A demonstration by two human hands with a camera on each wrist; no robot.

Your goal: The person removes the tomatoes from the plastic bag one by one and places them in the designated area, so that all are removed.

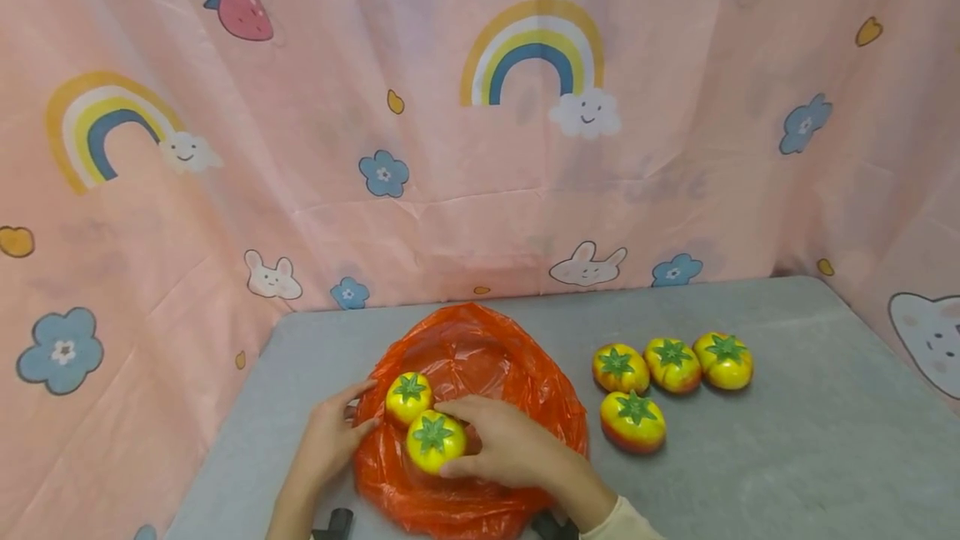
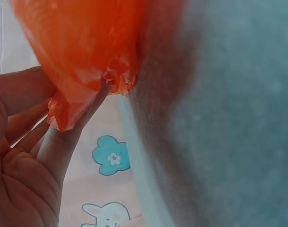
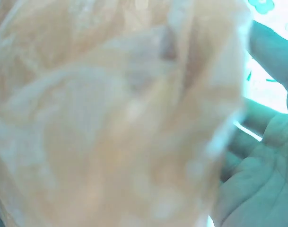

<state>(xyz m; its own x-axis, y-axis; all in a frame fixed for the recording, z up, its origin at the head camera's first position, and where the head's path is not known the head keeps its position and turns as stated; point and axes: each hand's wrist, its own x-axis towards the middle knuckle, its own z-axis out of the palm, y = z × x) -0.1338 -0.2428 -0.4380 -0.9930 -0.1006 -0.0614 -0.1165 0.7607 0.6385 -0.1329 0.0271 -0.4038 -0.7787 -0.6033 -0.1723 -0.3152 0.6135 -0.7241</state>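
Observation:
An orange-red plastic bag (image 1: 480,357) lies spread on the grey table, with two yellow-red toy tomatoes on it, the rear one (image 1: 408,398) touching the front one (image 1: 432,442). My right hand (image 1: 517,447) grips the front tomato between thumb and fingers. At the bag's left edge, my left hand (image 1: 326,440) pinches the plastic; in the left wrist view the thumb and fingers of that hand (image 2: 28,156) hold a fold of the bag (image 2: 82,52). The right wrist view shows blurred plastic (image 3: 115,118) beside the right hand (image 3: 262,165); no tomato can be made out there.
To the right of the bag stand several more toy tomatoes, three in a row (image 1: 672,365) and one (image 1: 633,422) in front of them. Behind the grey table (image 1: 787,457) hangs a pink patterned curtain (image 1: 450,232). Dark objects (image 1: 340,522) show at the near edge.

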